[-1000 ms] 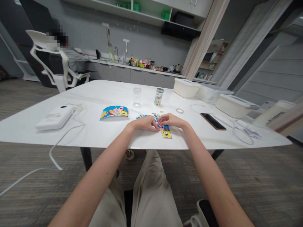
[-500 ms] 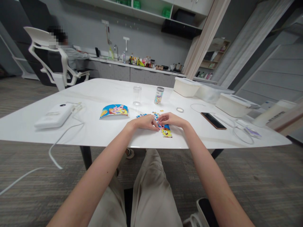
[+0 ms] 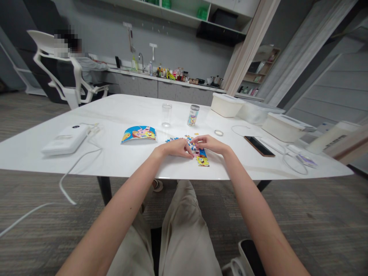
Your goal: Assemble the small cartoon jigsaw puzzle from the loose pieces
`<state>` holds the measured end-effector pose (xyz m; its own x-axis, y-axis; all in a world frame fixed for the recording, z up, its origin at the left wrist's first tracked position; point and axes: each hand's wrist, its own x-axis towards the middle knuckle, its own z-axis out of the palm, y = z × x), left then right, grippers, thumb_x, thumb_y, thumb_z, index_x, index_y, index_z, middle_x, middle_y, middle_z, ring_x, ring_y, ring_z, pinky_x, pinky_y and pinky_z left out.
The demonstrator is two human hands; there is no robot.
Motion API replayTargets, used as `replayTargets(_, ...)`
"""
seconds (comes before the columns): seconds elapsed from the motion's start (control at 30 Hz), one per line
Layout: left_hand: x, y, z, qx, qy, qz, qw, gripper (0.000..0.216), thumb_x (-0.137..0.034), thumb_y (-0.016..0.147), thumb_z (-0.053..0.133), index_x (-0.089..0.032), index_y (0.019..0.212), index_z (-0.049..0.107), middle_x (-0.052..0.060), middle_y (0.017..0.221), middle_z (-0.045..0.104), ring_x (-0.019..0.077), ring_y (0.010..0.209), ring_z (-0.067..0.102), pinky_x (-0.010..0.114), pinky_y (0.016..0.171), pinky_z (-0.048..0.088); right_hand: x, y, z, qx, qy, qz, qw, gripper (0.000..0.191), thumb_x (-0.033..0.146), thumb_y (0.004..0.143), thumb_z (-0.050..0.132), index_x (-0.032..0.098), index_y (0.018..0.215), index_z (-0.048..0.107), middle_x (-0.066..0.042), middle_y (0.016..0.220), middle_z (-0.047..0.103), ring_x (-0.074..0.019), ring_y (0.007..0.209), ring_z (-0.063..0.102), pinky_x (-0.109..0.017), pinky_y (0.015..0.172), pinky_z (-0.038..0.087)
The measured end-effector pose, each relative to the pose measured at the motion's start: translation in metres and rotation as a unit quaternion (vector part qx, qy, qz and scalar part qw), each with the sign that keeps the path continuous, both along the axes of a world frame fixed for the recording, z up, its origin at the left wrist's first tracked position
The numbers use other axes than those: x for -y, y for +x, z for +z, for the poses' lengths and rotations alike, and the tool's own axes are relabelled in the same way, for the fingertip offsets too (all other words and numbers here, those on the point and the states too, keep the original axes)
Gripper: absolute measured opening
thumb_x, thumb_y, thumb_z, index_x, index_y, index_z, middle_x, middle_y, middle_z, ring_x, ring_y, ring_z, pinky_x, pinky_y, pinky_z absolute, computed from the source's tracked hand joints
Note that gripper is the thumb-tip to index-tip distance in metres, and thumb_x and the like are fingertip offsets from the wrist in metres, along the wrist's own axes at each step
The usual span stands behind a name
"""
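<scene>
Presently, the left hand [image 3: 180, 148] and right hand [image 3: 209, 143] bend over a partly joined puzzle [image 3: 203, 161] near the tabletop's [image 3: 161, 166] front edge, fingers curled inward, thumbs close to them; whether either pinches a piece, I cannot tell. Loose pieces [image 3: 188, 137] lie just beyond, a curved picture sheet [image 3: 139, 133] sits left, and a clear jar [image 3: 166, 115] stands farther back.

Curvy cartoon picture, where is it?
In the head view, the curved cartoon picture is on the white table, left of the left hand; the clear jar stands farther back, to its right.
</scene>
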<state>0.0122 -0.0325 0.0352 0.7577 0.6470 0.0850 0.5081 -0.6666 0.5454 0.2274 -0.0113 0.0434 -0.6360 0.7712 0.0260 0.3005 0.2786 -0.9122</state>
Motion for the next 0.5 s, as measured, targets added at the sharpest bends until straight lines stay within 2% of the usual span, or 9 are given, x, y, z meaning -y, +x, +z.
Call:
replayTargets(0.27, -0.0009, -0.0006, -0.0011, 0.018, -0.008, -0.007, 1.000, 0.026, -0.036, 0.076, 0.068, -0.019, 0.093, 0.080, 0.003, 0.074, 0.075, 0.0107, 0.057, 0.052, 0.023, 0.057, 0.033, 0.0004, -0.0019, -0.0002, 0.032, -0.020, -0.006, 0.999, 0.024, 0.031, 0.069, 0.075, 0.015, 0.086, 0.071, -0.001, 0.076, 0.069, -0.0120, 0.067, 0.060, -0.024, 0.065, 0.048)
replayTargets(0.5, 0.0019, -0.0004, 0.0018, 0.018, -0.008, -0.001, 1.000, 0.026, -0.036, 0.076, 0.068, -0.018, 0.090, 0.080, 0.002, 0.065, 0.072, 0.0090, 0.051, 0.044, 0.024, 0.055, 0.031, 0.0007, -0.0011, -0.0019, 0.007, -0.047, 0.032, 0.998, 0.026, 0.036, 0.071, 0.076, 0.016, 0.084, 0.065, 0.000, 0.071, 0.069, -0.0119, 0.063, 0.062, -0.025, 0.065, 0.050)
